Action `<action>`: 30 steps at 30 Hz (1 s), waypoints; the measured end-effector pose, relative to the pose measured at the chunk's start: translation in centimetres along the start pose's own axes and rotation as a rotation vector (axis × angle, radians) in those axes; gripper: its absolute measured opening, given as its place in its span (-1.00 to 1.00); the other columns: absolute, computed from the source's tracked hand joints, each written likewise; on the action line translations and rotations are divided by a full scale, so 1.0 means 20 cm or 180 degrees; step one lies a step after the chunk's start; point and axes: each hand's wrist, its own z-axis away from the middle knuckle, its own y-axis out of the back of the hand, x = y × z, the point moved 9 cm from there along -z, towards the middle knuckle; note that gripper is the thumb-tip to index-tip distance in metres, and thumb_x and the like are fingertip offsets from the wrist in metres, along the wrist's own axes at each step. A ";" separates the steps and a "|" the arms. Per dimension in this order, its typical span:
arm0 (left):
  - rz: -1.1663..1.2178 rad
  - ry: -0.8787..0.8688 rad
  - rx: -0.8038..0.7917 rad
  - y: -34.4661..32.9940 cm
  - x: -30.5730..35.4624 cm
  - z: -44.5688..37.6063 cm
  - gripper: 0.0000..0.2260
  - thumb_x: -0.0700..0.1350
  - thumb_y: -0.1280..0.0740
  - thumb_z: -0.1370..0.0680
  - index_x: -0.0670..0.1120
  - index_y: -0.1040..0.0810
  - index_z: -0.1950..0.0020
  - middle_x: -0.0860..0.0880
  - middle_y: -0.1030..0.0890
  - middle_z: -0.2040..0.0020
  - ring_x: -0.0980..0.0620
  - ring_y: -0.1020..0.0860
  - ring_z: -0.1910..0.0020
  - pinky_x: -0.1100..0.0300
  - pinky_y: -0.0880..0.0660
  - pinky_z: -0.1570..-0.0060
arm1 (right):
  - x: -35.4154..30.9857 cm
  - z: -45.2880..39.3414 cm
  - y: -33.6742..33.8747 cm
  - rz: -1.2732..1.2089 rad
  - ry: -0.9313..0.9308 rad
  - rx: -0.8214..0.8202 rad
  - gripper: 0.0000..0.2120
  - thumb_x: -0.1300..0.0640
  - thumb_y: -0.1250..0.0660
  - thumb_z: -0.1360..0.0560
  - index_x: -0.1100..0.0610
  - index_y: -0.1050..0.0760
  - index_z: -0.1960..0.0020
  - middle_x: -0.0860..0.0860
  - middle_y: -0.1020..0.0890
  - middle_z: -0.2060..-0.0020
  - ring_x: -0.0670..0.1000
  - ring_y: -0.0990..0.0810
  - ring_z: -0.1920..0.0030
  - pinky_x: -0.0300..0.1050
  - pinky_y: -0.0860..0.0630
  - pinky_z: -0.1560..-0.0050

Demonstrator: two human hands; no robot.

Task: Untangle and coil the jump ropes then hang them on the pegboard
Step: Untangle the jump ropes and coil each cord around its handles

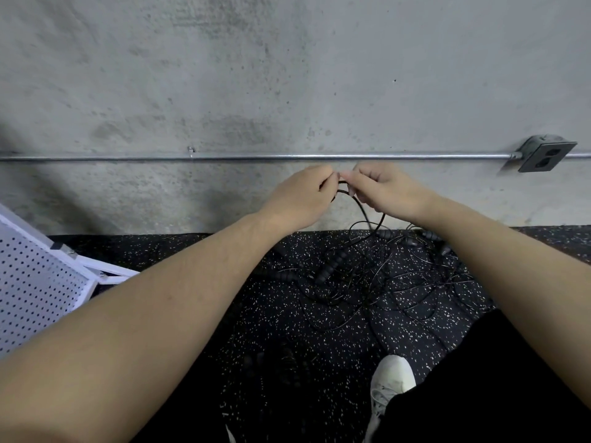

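Observation:
A tangle of thin black jump ropes [367, 276] with ribbed black handles [332, 266] lies on the speckled black floor by the wall. Both my hands are raised in front of the wall, close together. My left hand [300, 196] and my right hand [383, 190] each pinch black cord strands [342, 187] between them. From there the cord hangs down into the pile. A white pegboard [35, 282] leans at the far left, apart from the ropes.
A metal conduit pipe [256, 157] runs along the concrete wall to a grey outlet box [543, 156] at right. My white shoe [390, 382] and black trouser leg [499, 388] are at the bottom right on the rubber floor [287, 330].

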 end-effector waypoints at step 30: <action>0.0611 0.0076 -0.0876 -0.16 0.06 0.00 -0.74 0.02 -0.06 -0.74 -0.04 -0.49 -0.08 -0.06 -0.59 0.17 0.13 -0.57 0.48 0.20 -0.45 0.53 | 0.12 0.08 0.14 0.0430 -0.0330 0.0067 -0.58 -0.17 -0.30 -0.60 0.04 -0.34 0.31 -0.14 -0.36 0.47 -0.16 -0.28 0.48 -0.36 -0.25 0.48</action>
